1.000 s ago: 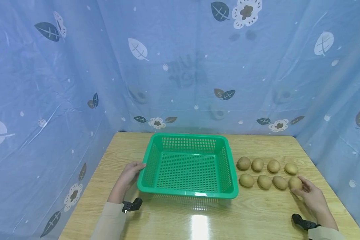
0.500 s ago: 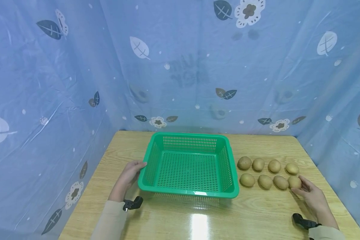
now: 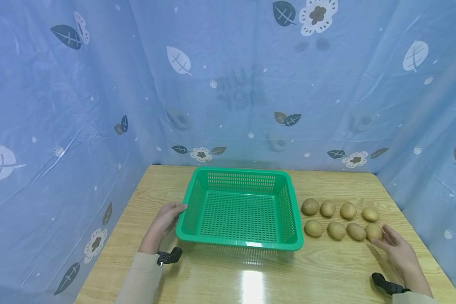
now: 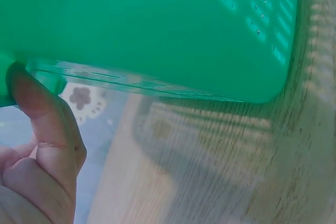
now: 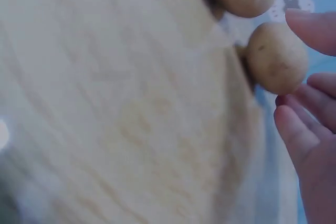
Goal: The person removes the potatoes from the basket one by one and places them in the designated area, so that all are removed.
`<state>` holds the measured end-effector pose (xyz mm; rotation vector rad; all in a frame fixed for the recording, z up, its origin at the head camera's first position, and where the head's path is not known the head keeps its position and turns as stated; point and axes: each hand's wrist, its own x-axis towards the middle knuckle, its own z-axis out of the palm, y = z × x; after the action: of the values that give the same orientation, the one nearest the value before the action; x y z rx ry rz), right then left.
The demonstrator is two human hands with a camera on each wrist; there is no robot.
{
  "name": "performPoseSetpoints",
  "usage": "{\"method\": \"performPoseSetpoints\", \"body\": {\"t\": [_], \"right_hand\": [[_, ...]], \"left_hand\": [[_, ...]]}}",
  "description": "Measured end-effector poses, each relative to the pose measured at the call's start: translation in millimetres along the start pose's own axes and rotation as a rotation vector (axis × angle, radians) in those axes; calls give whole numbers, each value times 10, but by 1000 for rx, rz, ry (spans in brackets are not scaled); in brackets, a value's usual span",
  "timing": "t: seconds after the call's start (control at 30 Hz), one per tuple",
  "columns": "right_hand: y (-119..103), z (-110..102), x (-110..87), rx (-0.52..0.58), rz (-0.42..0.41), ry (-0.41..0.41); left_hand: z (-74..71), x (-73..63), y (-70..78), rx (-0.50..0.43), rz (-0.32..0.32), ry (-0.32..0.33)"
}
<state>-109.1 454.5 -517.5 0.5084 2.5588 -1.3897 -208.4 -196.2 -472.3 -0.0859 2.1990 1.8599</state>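
Note:
A green plastic basket [image 3: 239,243] with slotted walls sits on the wooden table. My left hand [image 3: 166,220] grips its left rim, thumb over the top; the left wrist view shows the fingers bent at the basket's edge. To the right, several potatoes lie in two rows. At the right end of the front row is one potato [image 3: 373,232], beside my right hand [image 3: 400,251]. In the right wrist view, the thumb [image 5: 315,32] stands a little apart from that potato, and the other fingers are spread close under it; whether they touch it is hard to tell.
The back row ends at the right in a smaller potato [image 3: 371,214]. Nearest the basket are a back-row potato [image 3: 310,207] and a front-row potato [image 3: 314,228]. Blue patterned curtains [image 3: 228,84] enclose the table [image 3: 307,278] at the back and sides.
My right hand has loosened from the end potato and drawn back slightly to the right. The left hand and basket hold their place, while the head view has shifted a little.

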Motion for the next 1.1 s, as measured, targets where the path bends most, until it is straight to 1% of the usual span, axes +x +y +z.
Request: {"method": "performPoseSetpoints", "body": {"t": [0.17, 0.27, 0.37, 0.5, 0.57, 0.67, 0.8, 0.97, 1.03, 1.1], "right_hand": [[-36, -1, -71, 66, 62, 47], [-94, 14, -118, 97, 81, 69], [-172, 44, -174, 112, 71, 82], [-297, 141, -249, 113, 38, 148], [-381, 202, -279, 135, 15, 178], [-521, 293, -320, 144, -44, 197], [-700, 397, -349, 125, -160, 189], [-985, 490, -304, 125, -352, 174], [-1123, 513, -273, 118, -400, 167], [-1269, 532, -254, 100, -431, 152]], "left_hand": [[12, -24, 11, -2, -9, 3], [13, -27, 7, 1, -12, 15], [23, -17, 12, 13, -10, 37], [52, -5, 33, 49, -4, 81], [59, -5, 42, 70, -1, 94], [65, -5, 54, 120, -5, 111], [81, -11, 70, 242, 12, 133], [100, -28, 141, 429, 79, 140], [107, -43, 207, 508, 124, 153], [115, -56, 292, 589, 173, 176]]}}
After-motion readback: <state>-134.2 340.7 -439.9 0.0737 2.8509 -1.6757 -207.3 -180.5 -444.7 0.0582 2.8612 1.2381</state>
